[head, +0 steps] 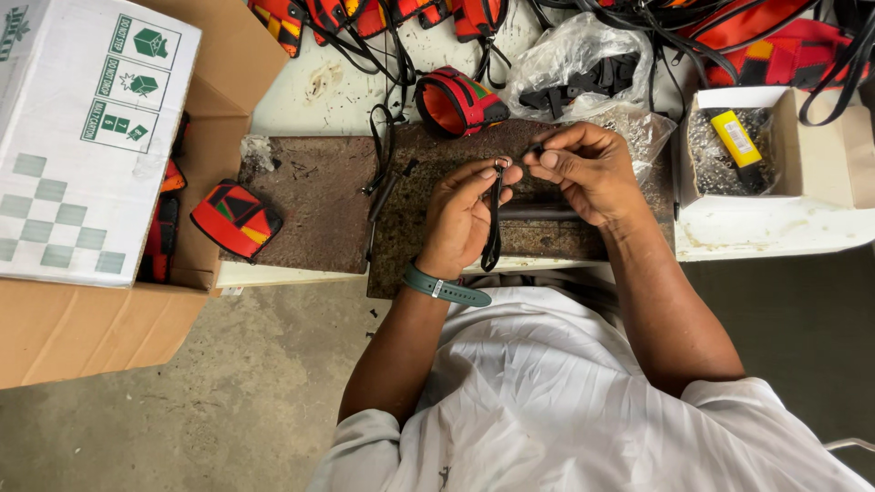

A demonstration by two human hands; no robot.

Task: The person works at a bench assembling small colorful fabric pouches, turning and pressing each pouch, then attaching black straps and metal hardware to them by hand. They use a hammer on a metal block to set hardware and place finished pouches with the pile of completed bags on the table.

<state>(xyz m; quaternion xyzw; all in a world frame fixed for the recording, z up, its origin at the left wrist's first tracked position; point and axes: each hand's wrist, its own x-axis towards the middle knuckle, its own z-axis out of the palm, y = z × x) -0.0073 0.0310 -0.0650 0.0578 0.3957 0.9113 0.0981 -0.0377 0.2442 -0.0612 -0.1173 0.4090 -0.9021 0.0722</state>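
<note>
My left hand (465, 214) pinches the top of a black strap (494, 228) with a small metal ring at its upper end; the strap hangs down over my palm. My right hand (588, 169) is close beside it, fingers pinched on a small dark piece near the ring. Both hands hover over a dark worn metal plate (314, 205) on the workbench. A green watch band circles my left wrist.
A cardboard box (100, 182) with red patterned pieces stands at left; one red and black piece (237, 219) lies at its edge. A red cuff (456, 100), a clear bag of black parts (583, 68), tangled black straps and a white box (775, 173) of small hardware lie beyond.
</note>
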